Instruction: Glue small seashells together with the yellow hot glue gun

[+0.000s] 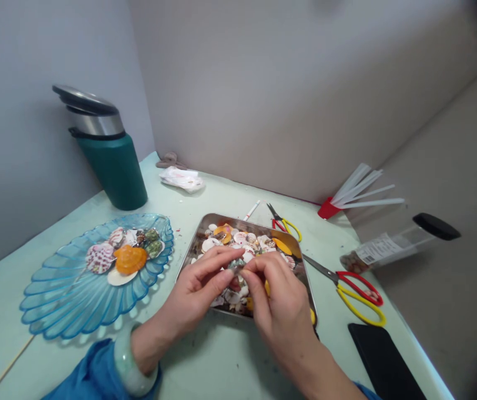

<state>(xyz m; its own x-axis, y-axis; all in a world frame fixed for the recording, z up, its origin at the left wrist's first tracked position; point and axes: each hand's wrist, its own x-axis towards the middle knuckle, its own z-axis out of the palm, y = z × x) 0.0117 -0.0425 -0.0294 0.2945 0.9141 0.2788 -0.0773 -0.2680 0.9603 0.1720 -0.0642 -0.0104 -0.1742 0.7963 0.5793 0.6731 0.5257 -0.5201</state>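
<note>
Over a metal tray full of assorted seashells, my two hands meet. My left hand has a small grey-green shell between thumb and fingers, and a pale bangle circles that wrist. From the other side my right hand pinches the same shell, its fingers closed; they hide part of it. To the left lies a blue scalloped glass dish bearing an orange shell, a purple-speckled shell, a white shell and green shells.
Red-and-yellow scissors and smaller scissors lie right of and behind the tray. A black phone-like slab, a clear jar and a red cup of white sticks line the right. A green bottle stands back left.
</note>
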